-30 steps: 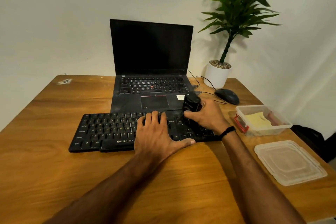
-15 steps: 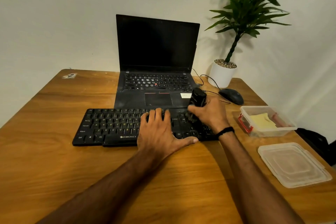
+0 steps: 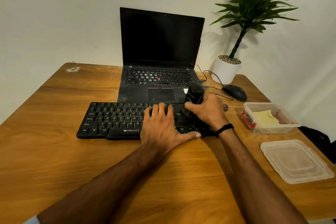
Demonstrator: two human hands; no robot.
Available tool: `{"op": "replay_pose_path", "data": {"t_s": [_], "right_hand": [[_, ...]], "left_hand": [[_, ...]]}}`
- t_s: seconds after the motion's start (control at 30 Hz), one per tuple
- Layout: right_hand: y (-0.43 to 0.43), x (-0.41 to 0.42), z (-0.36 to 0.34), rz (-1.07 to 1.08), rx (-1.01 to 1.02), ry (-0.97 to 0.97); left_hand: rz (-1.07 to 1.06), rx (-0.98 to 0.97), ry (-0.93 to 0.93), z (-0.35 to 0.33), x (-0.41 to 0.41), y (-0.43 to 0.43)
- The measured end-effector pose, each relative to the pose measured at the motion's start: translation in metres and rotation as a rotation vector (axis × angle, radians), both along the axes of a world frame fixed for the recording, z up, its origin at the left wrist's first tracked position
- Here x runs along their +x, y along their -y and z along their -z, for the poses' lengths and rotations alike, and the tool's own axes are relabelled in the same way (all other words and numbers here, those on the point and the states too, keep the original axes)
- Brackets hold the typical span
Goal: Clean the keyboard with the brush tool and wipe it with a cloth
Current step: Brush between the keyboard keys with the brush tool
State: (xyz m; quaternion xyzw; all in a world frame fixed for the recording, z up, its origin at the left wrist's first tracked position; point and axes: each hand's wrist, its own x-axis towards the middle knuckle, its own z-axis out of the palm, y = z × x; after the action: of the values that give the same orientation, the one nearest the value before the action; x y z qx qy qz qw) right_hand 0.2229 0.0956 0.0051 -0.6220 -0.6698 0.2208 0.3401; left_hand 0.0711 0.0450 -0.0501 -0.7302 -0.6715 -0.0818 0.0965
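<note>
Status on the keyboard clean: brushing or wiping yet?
Done: the lid lies off beside the open container. In hand: brushing. The right hand grips the brush tool over the right end of the keyboard, while the left hand presses flat on the keys. How much is brushed cannot be told. Left: the wipe; the yellow cloth lies in the container.

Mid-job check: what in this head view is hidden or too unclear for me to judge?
All head view.
1. Bristles of the brush tool: hidden behind the right hand gripping it, also blurred.
2. Middle keys of the keyboard: covered by the flat left hand.
3. Its right end: hidden under the right hand and wrist.
4. In the open container, the reddish item beside the yellow cloth: blurred through the cloudy wall.
</note>
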Motion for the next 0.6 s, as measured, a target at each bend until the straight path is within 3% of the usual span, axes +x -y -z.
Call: {"op": "replay_pose_path", "data": {"t_s": [0.07, 0.17, 0.3, 0.4, 0.53, 0.6], "right_hand": [[0.002, -0.0019, -0.004, 0.063, 0.071, 0.076], [0.0036, -0.0014, -0.0026, -0.038, -0.046, 0.007], [0.0026, -0.0029, -0.0046, 0.154, 0.071, 0.077], [0.006, -0.0023, -0.0051, -0.019, -0.089, -0.031], [0.0077, -0.0022, -0.0086, 0.119, 0.033, 0.093], [0.0106, -0.0009, -0.0075, -0.013, -0.024, 0.026]], "left_hand": [[0.002, -0.004, -0.005, 0.0006, 0.0004, 0.0003], [0.002, 0.0, 0.003, -0.0004, 0.0012, -0.0001], [-0.001, -0.011, -0.002, -0.0002, 0.001, 0.0003], [-0.001, 0.001, -0.002, -0.0005, 0.0009, 0.0004], [0.0, -0.006, -0.002, 0.0002, 0.0007, 0.0], [0.004, 0.001, 0.004, 0.0009, 0.0007, -0.0002]]}}
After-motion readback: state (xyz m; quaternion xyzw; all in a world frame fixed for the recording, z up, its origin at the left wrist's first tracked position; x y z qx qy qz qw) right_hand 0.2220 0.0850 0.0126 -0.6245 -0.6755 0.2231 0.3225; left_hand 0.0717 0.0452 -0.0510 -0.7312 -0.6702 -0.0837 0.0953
